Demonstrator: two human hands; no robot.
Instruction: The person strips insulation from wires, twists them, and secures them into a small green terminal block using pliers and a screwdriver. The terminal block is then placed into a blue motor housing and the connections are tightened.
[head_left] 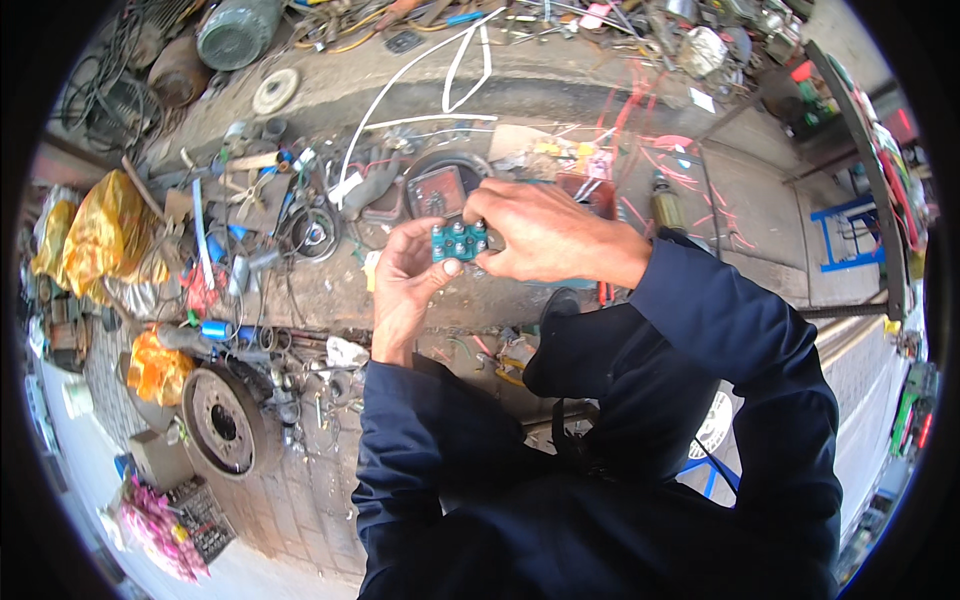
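A small green terminal block with several metal studs and nuts on its face is held up in front of me. My left hand grips it from the left, thumb along the lower edge and fingers behind. From the other side, my right hand closes its fingers and thumb around the block's right end. Whether those fingers also pinch a nut there is hidden. Just beyond the block lies a reddish square metal cover or box in a dark round pan, partly covered by my right fingers.
Cables, tools and loose parts litter the ground to the left, near a yellow bag and a round metal wheel. White strip lies bent at the far side. Red wires and a cylindrical tool lie to the right.
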